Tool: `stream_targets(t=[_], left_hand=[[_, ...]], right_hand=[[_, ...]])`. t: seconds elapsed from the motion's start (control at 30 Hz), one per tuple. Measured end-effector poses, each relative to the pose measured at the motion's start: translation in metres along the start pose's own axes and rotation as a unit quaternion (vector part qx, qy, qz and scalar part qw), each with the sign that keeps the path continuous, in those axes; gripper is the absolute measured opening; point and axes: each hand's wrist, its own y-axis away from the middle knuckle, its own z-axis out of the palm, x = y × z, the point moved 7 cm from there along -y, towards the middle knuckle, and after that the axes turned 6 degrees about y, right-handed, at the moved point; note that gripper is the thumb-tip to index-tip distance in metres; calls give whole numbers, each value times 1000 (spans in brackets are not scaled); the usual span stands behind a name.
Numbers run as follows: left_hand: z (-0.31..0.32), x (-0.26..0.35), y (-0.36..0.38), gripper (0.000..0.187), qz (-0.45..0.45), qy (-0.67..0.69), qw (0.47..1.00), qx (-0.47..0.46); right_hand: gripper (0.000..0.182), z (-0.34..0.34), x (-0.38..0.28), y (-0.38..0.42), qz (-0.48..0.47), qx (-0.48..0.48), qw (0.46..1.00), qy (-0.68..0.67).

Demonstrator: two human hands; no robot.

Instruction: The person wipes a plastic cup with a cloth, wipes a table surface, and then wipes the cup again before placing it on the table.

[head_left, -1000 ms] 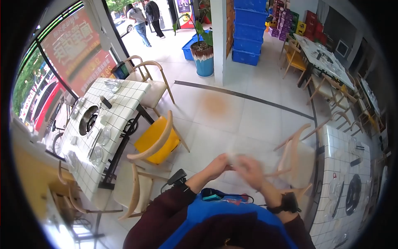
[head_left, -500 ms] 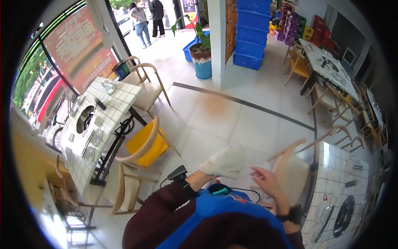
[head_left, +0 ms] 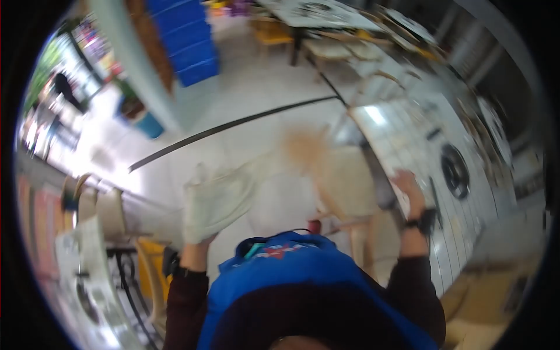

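Off-white limp cloth: left of white-tiled rectangular tabletop, draped over left hand; grip cannot be told. Right hand: near tabletop's edge, fingers apart. Risk: loose drape snags beige-seated wooden chair if swung.

A dark strip crosses the pale floor (bright glare at left).

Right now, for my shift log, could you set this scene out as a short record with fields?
Left hand: mostly covered by pale cloth; grip unclear
Right hand: bare, at the edge of the tiled table; contact unclear
On table: round dark fitting
Between hands: chair
Background: blue crates, stacked
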Motion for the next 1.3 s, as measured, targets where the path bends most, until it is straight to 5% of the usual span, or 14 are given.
stream_targets(t=[0.1,0.13,0.2,0.27,0.5,0.63,0.8,0.83,1.03,1.1,1.13,1.2,1.23,1.3], left_hand=[[-97,5,28,52,54,-216,963,150],[-90,-2,25,52,42,-216,964,146],[-76,-15,18,47,56,42,970,232],[-63,-28,5,46,56,-33,968,241],[11,-80,-42,43,14,-342,903,260],[61,-96,-70,42,-6,-508,829,235],[110,-108,-102,40,-18,-662,733,154],[115,-111,-108,40,-17,-681,719,136],[97,-113,-115,30,98,-754,648,43],[65,-110,-109,23,57,-558,797,225],[61,-106,-111,23,67,-552,800,222],[70,-116,-122,23,24,-767,639,58],[67,-117,-124,23,32,-763,643,57],[75,-131,-131,26,75,-938,336,30]], right_hand=[[43,-3,58,-33,117,-37,977,-173],[43,-14,55,-34,168,-59,953,-245],[48,-14,72,-57,199,-49,945,-254],[53,3,106,-90,223,-43,938,-263],[93,51,161,-199,224,32,969,-98],[107,116,176,-255,122,110,986,0],[62,89,148,-247,211,8,976,-55],[65,80,139,-241,253,-18,967,-35],[72,72,55,-210,75,-33,990,-113],[72,45,-24,-186,-49,-36,987,-146],[70,31,-67,-169,-95,-34,984,-146],[73,-20,-154,-114,-164,-84,966,-180],[71,-47,-196,-87,-219,-90,948,-213],[69,-72,-268,-45,-302,-89,915,-253]])
